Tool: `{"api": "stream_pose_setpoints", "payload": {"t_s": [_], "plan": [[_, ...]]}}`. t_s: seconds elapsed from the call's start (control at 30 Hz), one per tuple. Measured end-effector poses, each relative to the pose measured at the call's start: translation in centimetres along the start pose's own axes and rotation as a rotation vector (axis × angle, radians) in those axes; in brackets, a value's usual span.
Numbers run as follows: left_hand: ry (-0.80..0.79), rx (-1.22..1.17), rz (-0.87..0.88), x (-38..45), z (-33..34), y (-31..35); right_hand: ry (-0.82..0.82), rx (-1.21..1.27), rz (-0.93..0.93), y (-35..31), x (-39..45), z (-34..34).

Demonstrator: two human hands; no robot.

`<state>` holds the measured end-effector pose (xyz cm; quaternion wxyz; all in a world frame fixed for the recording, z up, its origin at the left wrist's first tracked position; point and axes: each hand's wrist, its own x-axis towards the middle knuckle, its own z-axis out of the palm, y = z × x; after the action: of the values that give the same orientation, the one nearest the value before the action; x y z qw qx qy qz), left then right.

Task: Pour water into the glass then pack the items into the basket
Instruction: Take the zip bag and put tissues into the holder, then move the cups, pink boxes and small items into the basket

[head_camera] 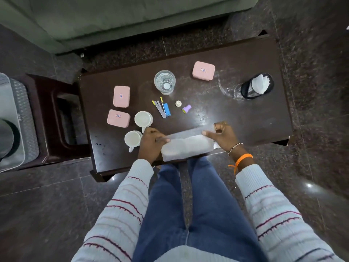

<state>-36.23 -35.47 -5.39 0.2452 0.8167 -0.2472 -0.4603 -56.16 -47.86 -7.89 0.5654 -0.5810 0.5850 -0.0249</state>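
Both hands on a clear plastic box (186,143) at table's (245,114) near edge. Left hand (151,142) curled round its left end; right hand (220,136) pinches the far-right corner. Glass (164,81) with water stands far-centre. Basket (17,103) far left.

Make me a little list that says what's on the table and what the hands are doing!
table: dark wooden table
hands: left hand and right hand hold the ends of a clear plastic packet
glass: glass with water, far side
pink boxes: three, closed
cups: two white cups beside the left hand
small things: stapler, cream cap, purple cap
mesh holder: black mesh holder, tipped over, white paper inside
basket: grey basket on a stool, left
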Motion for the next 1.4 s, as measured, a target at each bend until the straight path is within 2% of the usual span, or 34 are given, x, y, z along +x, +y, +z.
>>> {"api": "stream_pose_setpoints", "payload": {"t_s": [0.07, 0.13, 0.2, 0.33, 0.43, 0.53, 0.77, 0.87, 1.0, 1.1, 1.23, 1.4], "plan": [[-0.051, 0.03, -0.016, 0.4, 0.7, 0.1, -0.023, 0.01, 0.01, 0.2, 0.5, -0.2], [-0.084, 0.07, -0.039, 0.8, 1.7, 0.3, 0.011, -0.101, 0.014, 0.4, 1.2, -0.2], [-0.037, 0.071, -0.086, 1.2, 2.7, 0.4, 0.047, -0.12, 0.038, 0.7, 1.8, -0.1], [0.091, 0.038, -0.205, 1.9, 4.4, 0.5, -0.042, 0.201, 0.177, 1.9, 2.5, -1.7], [0.12, -0.038, -0.242, 2.0, 5.4, 0.7, -0.004, 0.141, 0.123, 2.3, 3.9, -2.8], [0.134, 0.092, -0.261, 2.7, 6.2, 0.7, 0.059, 0.045, 0.098, 3.1, 6.1, -2.6], [-0.068, 0.157, -0.194, 4.0, 9.8, 2.8, 0.012, -0.051, 0.254, 6.4, 11.9, -3.6], [-0.11, 0.036, -0.176, 4.3, 11.6, 5.1, 0.179, 0.094, 0.261, 6.0, 13.1, -6.8], [-0.179, -0.085, -0.147, 5.5, 14.2, 8.7, 0.422, 0.676, 0.375, 5.3, 14.8, -11.8], [-0.196, -0.076, -0.134, 6.4, 15.7, 10.1, 0.541, 0.927, 0.483, 5.2, 16.1, -14.5], [-0.189, -0.027, -0.128, 7.3, 16.7, 10.6, 0.456, 0.91, 0.528, 5.5, 17.4, -15.7], [-0.173, -0.037, -0.163, 7.5, 16.0, 10.0, 0.538, 0.774, 0.487, 5.6, 17.1, -15.2]]}}
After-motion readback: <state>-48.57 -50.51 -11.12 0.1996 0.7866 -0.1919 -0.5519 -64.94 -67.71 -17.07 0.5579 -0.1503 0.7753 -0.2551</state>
